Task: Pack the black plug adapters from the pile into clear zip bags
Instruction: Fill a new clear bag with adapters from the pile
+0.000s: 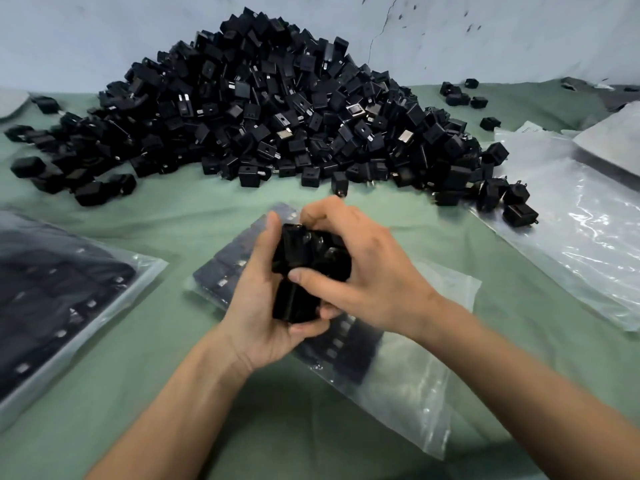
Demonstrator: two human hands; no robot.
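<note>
While your left hand (254,303) and right hand (356,268) curl round the adapters (300,261), a slack grip could scatter them beside the bag (408,386)

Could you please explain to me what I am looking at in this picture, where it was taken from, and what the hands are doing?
There is no machine here: a person works with bare hands. The single picture comes from a camera worn on their head, looking forward and down. A large pile of black plug adapters lies on a green cloth against the wall. The left hand and right hand together grip a small bunch of adapters above a partly filled clear zip bag. A fuller bag lies at the left, and empty-looking clear bags at the right.
</note>
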